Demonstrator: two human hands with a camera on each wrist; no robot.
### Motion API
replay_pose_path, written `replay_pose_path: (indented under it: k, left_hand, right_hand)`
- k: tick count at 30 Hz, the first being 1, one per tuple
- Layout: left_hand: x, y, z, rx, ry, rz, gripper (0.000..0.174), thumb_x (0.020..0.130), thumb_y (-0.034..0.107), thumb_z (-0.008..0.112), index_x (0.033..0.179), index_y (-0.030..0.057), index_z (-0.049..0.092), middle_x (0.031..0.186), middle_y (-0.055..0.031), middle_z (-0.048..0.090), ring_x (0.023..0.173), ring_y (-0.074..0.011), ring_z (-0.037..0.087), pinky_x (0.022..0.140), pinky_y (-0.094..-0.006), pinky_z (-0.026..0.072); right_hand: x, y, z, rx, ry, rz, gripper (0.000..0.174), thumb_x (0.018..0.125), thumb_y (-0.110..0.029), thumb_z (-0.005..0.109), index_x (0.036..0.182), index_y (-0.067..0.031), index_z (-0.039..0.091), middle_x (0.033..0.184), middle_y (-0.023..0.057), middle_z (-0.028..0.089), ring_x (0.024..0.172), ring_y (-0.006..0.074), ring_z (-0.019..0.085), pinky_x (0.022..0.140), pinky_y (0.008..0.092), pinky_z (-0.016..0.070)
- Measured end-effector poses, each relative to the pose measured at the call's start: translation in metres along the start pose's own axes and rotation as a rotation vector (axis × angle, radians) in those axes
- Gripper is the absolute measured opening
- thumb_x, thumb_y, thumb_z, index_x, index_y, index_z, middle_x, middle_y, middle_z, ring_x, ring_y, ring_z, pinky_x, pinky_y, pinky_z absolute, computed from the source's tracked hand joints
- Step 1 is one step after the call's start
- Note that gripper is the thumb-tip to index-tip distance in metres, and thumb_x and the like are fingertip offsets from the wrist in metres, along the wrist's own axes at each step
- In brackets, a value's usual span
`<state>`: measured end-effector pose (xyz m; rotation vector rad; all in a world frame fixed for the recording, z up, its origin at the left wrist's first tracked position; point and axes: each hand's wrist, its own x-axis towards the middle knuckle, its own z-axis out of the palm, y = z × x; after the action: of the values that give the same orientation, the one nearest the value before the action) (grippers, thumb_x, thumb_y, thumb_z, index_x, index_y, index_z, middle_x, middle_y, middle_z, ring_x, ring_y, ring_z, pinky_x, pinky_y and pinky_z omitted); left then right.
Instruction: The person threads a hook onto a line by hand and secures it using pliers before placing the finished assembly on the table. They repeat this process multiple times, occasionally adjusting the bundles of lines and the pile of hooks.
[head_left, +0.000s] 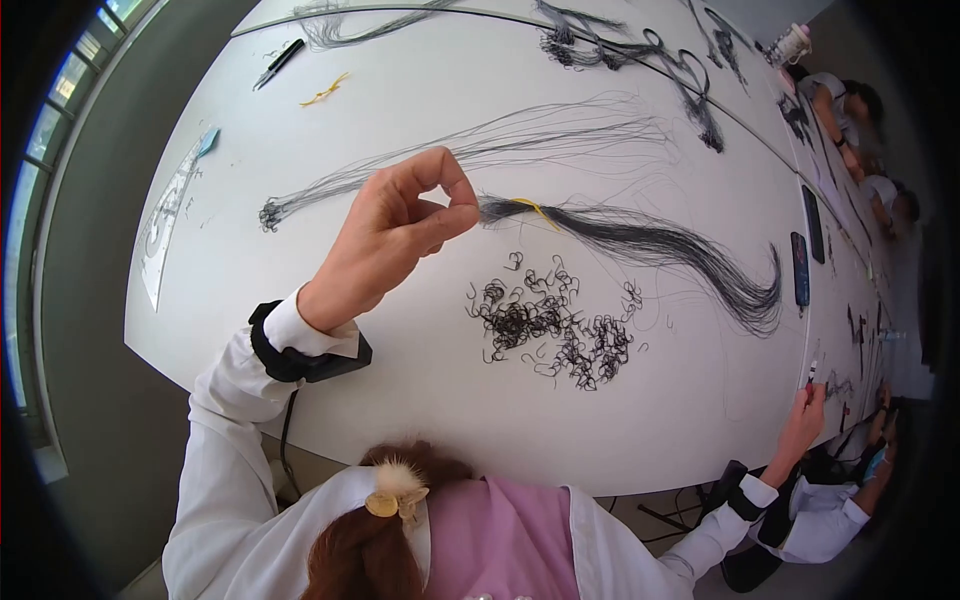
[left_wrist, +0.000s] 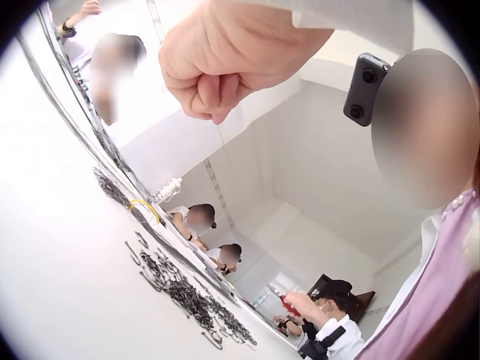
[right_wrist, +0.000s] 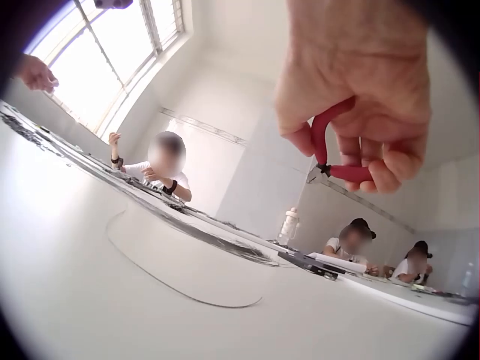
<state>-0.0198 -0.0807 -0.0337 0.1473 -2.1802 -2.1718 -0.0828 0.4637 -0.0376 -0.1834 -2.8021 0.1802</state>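
Raised above the table, the left hand [head_left: 395, 225] pinches thumb against forefinger; a faint thin strand [left_wrist: 220, 135] hangs at its fingertips in the left wrist view. Far to the right, the right hand [head_left: 802, 428] grips small pliers with red handles [right_wrist: 321, 136], whose handles stand apart in the right wrist view. A dark fibre bundle [head_left: 640, 235] tied with a yellow band [head_left: 538, 212] lies beyond the left hand. Nearer the body is a pile of small curled black pieces [head_left: 520, 315]. Looser long strands with a knotted end [head_left: 270, 213] lie behind the left hand.
A clear triangular ruler [head_left: 160, 235], a black pen [head_left: 280, 63] and a yellow tie [head_left: 325, 90] lie at the left and back. Two dark phones [head_left: 801, 268] rest near the right edge. More dark bundles [head_left: 590, 50] lie at the back. Other people sit along the table.
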Motion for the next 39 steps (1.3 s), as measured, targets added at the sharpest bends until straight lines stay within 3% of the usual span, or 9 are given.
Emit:
replay_pose_path:
  k: [8, 10, 16, 19, 24, 32, 34, 37, 39]
  left_hand:
    - [-0.002, 0.005, -0.012, 0.059, 0.184, 0.072, 0.01, 0.084, 0.014, 0.061, 0.082, 0.0094, 0.053, 0.078, 0.0034, 0.05, 0.046, 0.0014, 0.023, 0.043, -0.0152, 0.0176]
    - [-0.004, 0.011, -0.007, 0.087, 0.184, 0.105, 0.01, 0.084, 0.015, 0.062, 0.082, 0.009, 0.054, 0.079, 0.0027, 0.051, 0.046, 0.0015, 0.024, 0.043, -0.0148, 0.0175]
    - [-0.006, 0.033, 0.029, 0.077, 0.114, 0.204, 0.01, 0.082, 0.008, 0.064, 0.08, 0.0075, 0.055, 0.075, 0.0039, 0.055, 0.048, 0.0014, 0.031, 0.043, -0.0162, 0.0191]
    - [-0.009, 0.033, 0.052, -0.024, 0.003, 0.161, 0.01, 0.081, 0.002, 0.065, 0.08, 0.0021, 0.055, 0.076, 0.0011, 0.056, 0.053, 0.0021, 0.04, 0.045, -0.0146, 0.0261]
    - [-0.015, 0.022, 0.063, -0.014, -0.109, 0.113, 0.012, 0.075, -0.002, 0.069, 0.078, -0.0005, 0.058, 0.08, -0.0049, 0.058, 0.065, -0.0053, 0.051, 0.057, -0.017, 0.0396]
    - [-0.022, 0.016, 0.062, 0.071, -0.129, 0.146, 0.012, 0.073, -0.005, 0.07, 0.078, -0.0018, 0.06, 0.079, -0.0092, 0.061, 0.067, -0.0086, 0.056, 0.056, -0.0191, 0.0424]
    - [-0.024, 0.019, 0.063, 0.093, -0.137, 0.162, 0.011, 0.073, -0.004, 0.071, 0.077, -0.002, 0.06, 0.079, -0.0095, 0.062, 0.066, -0.0093, 0.056, 0.057, -0.02, 0.0445]
    - [-0.025, 0.018, 0.065, 0.111, -0.129, 0.174, 0.011, 0.074, -0.004, 0.07, 0.079, -0.0022, 0.06, 0.08, -0.0097, 0.062, 0.069, -0.01, 0.058, 0.059, -0.0204, 0.0458]
    - [-0.026, 0.017, 0.065, 0.08, -0.123, 0.172, 0.011, 0.075, -0.004, 0.068, 0.08, -0.002, 0.059, 0.082, -0.0098, 0.061, 0.071, -0.0103, 0.058, 0.059, -0.0203, 0.0458]
  right_hand:
    - [-0.03, 0.004, -0.017, -0.188, 0.175, 0.093, 0.022, 0.086, -0.019, 0.049, 0.095, 0.0014, 0.049, 0.083, 0.0222, 0.056, 0.075, 0.0373, 0.057, 0.066, 0.0427, 0.0428]
    - [-0.042, -0.013, -0.021, -0.094, 0.202, -0.016, 0.023, 0.085, -0.016, 0.05, 0.098, 0.003, 0.048, 0.085, 0.0225, 0.055, 0.074, 0.0369, 0.055, 0.067, 0.0421, 0.0425]
    - [-0.08, -0.115, -0.036, 0.289, -0.32, -0.226, 0.035, 0.068, -0.004, 0.054, 0.102, 0.0017, 0.048, 0.097, 0.0172, 0.05, 0.085, 0.0312, 0.05, 0.075, 0.0372, 0.042]
    - [-0.09, -0.142, -0.021, 0.238, -0.425, -0.371, 0.04, 0.065, -0.004, 0.057, 0.103, 0.0016, 0.049, 0.095, 0.0171, 0.048, 0.091, 0.0331, 0.05, 0.077, 0.0406, 0.0424]
    - [-0.084, -0.158, -0.002, 0.121, -0.427, -0.425, 0.043, 0.068, -0.008, 0.063, 0.106, 0.0034, 0.047, 0.102, 0.0174, 0.046, 0.095, 0.034, 0.048, 0.08, 0.0419, 0.0424]
    - [-0.064, -0.194, -0.004, 0.162, -0.34, -0.564, 0.058, 0.067, -0.014, 0.073, 0.116, 0.002, 0.048, 0.117, 0.0192, 0.046, 0.107, 0.0344, 0.047, 0.088, 0.0392, 0.0424]
    - [-0.057, -0.22, -0.02, 0.642, -0.396, -0.64, 0.055, 0.065, -0.012, 0.074, 0.114, 0.0004, 0.053, 0.115, 0.0173, 0.051, 0.105, 0.0321, 0.052, 0.087, 0.0355, 0.0441]
    - [-0.048, -0.26, -0.025, 0.903, -0.409, -0.81, 0.05, 0.066, -0.009, 0.074, 0.112, -0.0008, 0.055, 0.112, 0.0148, 0.055, 0.101, 0.0297, 0.056, 0.085, 0.0342, 0.0453]
    - [-0.046, -0.278, -0.021, 1.121, -0.605, -0.858, 0.048, 0.068, -0.006, 0.071, 0.112, 0.004, 0.052, 0.11, 0.0133, 0.055, 0.102, 0.0219, 0.052, 0.088, 0.0321, 0.0408]
